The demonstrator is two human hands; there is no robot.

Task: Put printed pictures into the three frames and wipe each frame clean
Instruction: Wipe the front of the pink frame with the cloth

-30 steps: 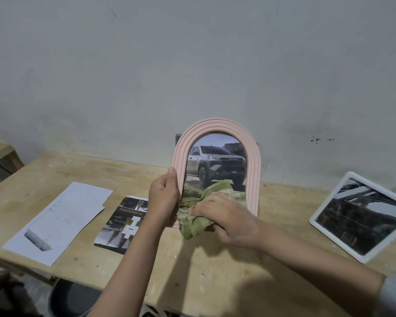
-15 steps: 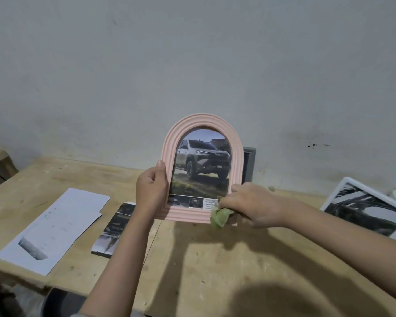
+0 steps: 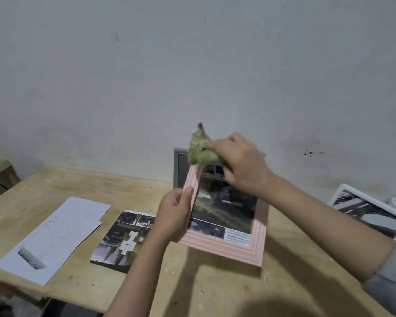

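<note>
A pink arched frame (image 3: pixel 226 247) with a truck picture in it is held tilted back above the wooden table (image 3: pixel 215 291). My left hand (image 3: pixel 174 216) grips its left edge. My right hand (image 3: pixel 242 165) holds a crumpled green cloth (image 3: pixel 199 149) against the frame's top, hiding the arch. A grey frame (image 3: pixel 180 168) leans on the wall behind. A white frame (image 3: pixel 370 209) with a dark picture lies at the right.
A printed picture (image 3: pixel 124 239) lies on the table left of the pink frame, and white paper sheets (image 3: pixel 53 236) lie further left. The wall runs close behind the table. A dark round object shows below the front edge.
The pink frame has tipped back and moved right. My right hand has carried the cloth from the frame's bottom right corner up to its top.
</note>
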